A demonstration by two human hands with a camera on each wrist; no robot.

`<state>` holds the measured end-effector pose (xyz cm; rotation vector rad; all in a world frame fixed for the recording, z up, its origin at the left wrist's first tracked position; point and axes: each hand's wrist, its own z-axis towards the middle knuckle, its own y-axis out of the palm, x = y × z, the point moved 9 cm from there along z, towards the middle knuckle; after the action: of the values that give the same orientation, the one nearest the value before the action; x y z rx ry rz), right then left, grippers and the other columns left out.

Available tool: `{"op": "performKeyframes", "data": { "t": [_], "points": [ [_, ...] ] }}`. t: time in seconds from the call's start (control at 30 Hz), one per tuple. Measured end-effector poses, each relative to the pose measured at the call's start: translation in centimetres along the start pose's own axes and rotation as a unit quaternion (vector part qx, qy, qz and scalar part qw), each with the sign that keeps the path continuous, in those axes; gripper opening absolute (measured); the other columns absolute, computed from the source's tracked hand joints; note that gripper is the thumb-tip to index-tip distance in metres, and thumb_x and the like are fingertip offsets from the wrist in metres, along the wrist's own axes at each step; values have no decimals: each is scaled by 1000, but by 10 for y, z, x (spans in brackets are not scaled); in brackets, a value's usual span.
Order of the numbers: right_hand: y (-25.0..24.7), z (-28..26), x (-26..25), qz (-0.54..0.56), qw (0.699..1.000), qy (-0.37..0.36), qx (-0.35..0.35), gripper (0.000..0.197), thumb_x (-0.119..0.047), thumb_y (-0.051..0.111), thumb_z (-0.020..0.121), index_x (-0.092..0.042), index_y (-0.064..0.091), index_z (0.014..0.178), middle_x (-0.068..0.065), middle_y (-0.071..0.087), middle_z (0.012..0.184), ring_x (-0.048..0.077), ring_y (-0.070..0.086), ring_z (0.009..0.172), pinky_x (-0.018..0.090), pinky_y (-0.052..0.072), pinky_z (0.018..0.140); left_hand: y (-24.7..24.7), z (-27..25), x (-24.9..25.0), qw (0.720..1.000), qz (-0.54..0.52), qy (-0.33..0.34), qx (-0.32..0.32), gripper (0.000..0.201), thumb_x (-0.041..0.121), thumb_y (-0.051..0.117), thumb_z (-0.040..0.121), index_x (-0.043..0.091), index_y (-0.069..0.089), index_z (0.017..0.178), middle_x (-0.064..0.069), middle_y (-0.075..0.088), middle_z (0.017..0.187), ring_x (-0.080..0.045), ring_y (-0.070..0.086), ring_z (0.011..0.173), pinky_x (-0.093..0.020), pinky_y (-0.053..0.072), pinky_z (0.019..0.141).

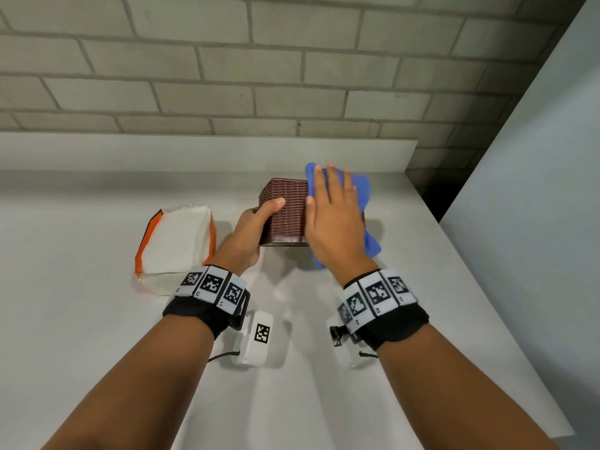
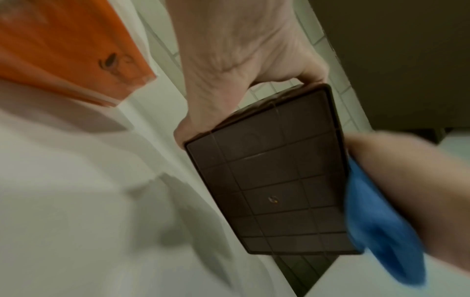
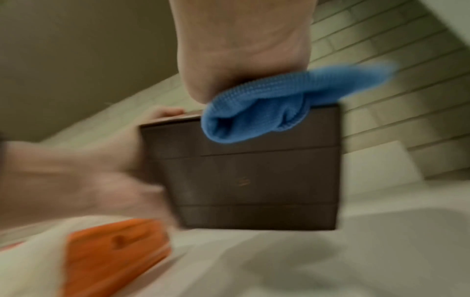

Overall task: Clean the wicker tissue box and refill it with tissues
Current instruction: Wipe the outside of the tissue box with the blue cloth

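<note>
The brown wicker tissue box [image 1: 285,216] is held above the white table, turned so its ribbed plastic bottom [image 2: 272,191] faces me. My left hand [image 1: 256,225] grips its left side, thumb on the top face. My right hand [image 1: 334,209] lies flat with straight fingers on a blue cloth [image 1: 360,186], pressing it onto the box's upper right face. The cloth [image 3: 267,110] bunches under the palm and hangs over the box's edge. A soft tissue pack [image 1: 175,245], white with orange ends, lies on the table left of the box.
The white table [image 1: 97,352] ends in a raised ledge against a grey brick wall [image 1: 227,76] behind. Its right edge [image 1: 470,254] runs diagonally beside a pale panel [image 1: 535,222], with a dark gap at the back corner.
</note>
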<state>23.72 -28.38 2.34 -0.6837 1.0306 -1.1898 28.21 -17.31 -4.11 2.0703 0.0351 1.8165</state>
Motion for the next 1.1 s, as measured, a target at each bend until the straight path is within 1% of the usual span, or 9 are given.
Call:
{"op": "performKeyframes", "data": {
  "t": [0.07,0.13,0.3,0.5,0.67,0.77,0.83,1.0,1.1],
  "points": [
    [2,-4,-21,6,999,-42,-3,61,-33,14,93,-15,23,151,7,24,158,28,15,148,41,11,120,4,1,-5,1000,-2,-5,-6,21,32,56,81,18,67,92,5,76,74,-6,71,69,-20,56,61],
    [-3,-3,-22,12,998,-68,8,57,-32,18,95,-17,28,149,6,29,156,27,19,147,41,13,120,5,-1,-7,1000,-9,-10,-10,18,28,50,90,19,66,90,4,75,74,-6,71,69,-21,57,64],
    [-2,6,28,15,999,30,11,54,-31,19,98,-21,21,151,6,23,158,28,9,149,43,8,120,-1,-3,1,1000,-15,-12,-2,20,21,44,94,18,63,86,12,74,64,2,69,61,-13,54,56],
    [9,-3,-9,47,998,46,-5,54,-30,20,101,-19,7,153,5,5,162,26,-4,150,41,-3,120,7,-4,-6,1000,-16,-14,15,26,31,56,85,13,68,98,-8,71,97,-14,70,81,-22,57,69],
    [5,5,4,40,998,38,-12,53,-30,21,101,-25,11,152,2,9,162,24,-1,150,42,0,121,4,-4,-7,999,-28,-14,10,18,21,49,92,16,65,86,8,74,64,-1,69,60,-16,55,55],
    [2,12,39,86,989,118,3,52,-28,22,101,-23,12,152,4,8,162,26,-2,150,46,3,122,-3,-4,-2,1000,-23,-4,21,16,20,49,92,16,64,87,11,74,64,0,70,60,-14,55,56],
    [2,7,32,77,989,126,8,53,-28,22,102,-22,12,153,5,7,162,28,-3,150,46,2,122,-1,-3,-1,1000,-22,-3,19,17,21,49,92,16,65,87,8,75,67,-2,70,63,-15,56,57],
    [3,-5,-10,44,998,36,-15,53,-31,22,102,-25,9,153,2,5,162,23,-4,150,41,-3,121,8,-6,-9,1000,-11,-19,-5,21,26,47,93,18,67,93,-2,72,90,-13,70,79,-28,55,74],
    [-10,9,15,42,997,57,-12,51,-30,22,102,-27,14,152,2,8,162,22,-2,150,42,1,122,2,-7,-8,999,-30,-30,-7,26,33,49,89,19,66,103,-8,69,109,-21,66,100,-40,50,93]
  ]
}}
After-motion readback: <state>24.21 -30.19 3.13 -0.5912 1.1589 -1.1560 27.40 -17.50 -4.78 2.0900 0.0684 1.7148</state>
